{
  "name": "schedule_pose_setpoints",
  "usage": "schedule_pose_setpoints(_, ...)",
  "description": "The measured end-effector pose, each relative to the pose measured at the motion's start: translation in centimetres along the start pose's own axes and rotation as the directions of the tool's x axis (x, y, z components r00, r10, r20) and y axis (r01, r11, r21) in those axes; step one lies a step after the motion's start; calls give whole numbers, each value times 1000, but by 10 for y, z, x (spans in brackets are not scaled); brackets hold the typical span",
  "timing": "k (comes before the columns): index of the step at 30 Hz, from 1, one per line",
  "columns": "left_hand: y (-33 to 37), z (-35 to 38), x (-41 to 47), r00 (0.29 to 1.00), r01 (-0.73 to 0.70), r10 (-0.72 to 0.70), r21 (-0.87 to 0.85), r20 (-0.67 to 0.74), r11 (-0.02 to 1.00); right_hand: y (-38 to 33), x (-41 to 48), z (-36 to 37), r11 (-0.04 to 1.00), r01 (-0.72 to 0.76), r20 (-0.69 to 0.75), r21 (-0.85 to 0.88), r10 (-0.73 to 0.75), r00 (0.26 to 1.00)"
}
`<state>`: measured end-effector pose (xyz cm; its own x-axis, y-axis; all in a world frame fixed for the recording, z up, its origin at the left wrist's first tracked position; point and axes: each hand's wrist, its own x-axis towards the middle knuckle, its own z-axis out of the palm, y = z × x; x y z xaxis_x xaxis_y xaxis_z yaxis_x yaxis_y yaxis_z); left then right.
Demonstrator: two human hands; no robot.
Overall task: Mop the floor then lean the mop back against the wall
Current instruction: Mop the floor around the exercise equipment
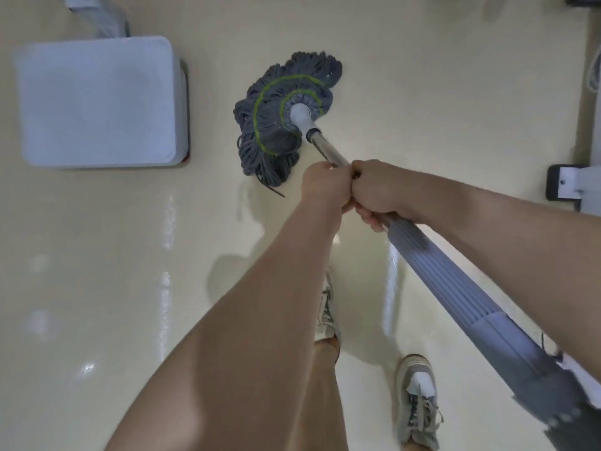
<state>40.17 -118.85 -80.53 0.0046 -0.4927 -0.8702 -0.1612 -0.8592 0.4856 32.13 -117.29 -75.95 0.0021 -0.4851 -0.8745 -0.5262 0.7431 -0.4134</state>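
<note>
Glossy cream floor [113,255] fills the room, catching streaks of light. Both hands clamp the mop handle [328,149], left hand [322,185] touching right hand [377,190] just above it. Beyond them the grey mop head [279,115] lies spread on the floor, beside a pale box [97,99] toward the far left edge.

A: Lighting dim and even, warm cast. Streaky white glare on the glossy floor [167,288]; soft shadow just below the mop head [283,115].

B: Noted. Sharpness?

A: Soft overall. Grey handle grip [487,304] smeared by motion blur toward lower right. Wide-angle bending at edges; the white box [97,99] looks bowed.
</note>
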Motion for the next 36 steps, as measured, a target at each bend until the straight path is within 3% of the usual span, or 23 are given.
schedule_pose_setpoints(8,6,-94,26,993,116,-117,-232,8,966,-75,34,61,977,39,116,-208,-15,993)
schedule_pose_setpoints(11,-21,-106,-1,976,214,-216,-233,18,949,-65,15,84,932,26,208,-363,54,977)
schedule_pose_setpoints(14,-48,-108,-35,953,298,-302,-262,25,918,-60,-7,91,914,-15,340,-407,167,925)
schedule_pose_setpoints(17,-56,-125,-53,931,345,-365,-338,6,876,-75,-19,106,808,21,393,-588,263,881)
schedule_pose_setpoints(20,-53,-161,-49,929,331,-371,-450,0,829,-103,-13,134,635,182,391,-751,204,898)
schedule_pose_setpoints(22,-59,-186,-40,921,330,-386,-427,-49,842,-109,-6,162,609,203,383,-767,181,906)
schedule_pose_setpoints(25,-77,-211,-30,905,306,-385,-352,-181,885,-102,-10,186,871,44,365,-489,159,917)
schedule_pose_setpoints(27,-94,-218,-27,884,290,-385,-335,-265,896,-92,-26,187,941,-9,422,-338,160,892)
schedule_pose_setpoints(29,-110,-214,-36,880,269,-367,-321,-302,908,-73,-47,188,939,54,434,-340,106,895)
schedule_pose_setpoints(32,-129,-184,-66,933,210,-240,-138,-268,968,-38,-69,189,835,236,289,-497,-98,952)
schedule_pose_setpoints(36,-136,-154,-90,952,206,-222,-97,-212,974,-20,-95,178,849,208,250,-486,-93,964)
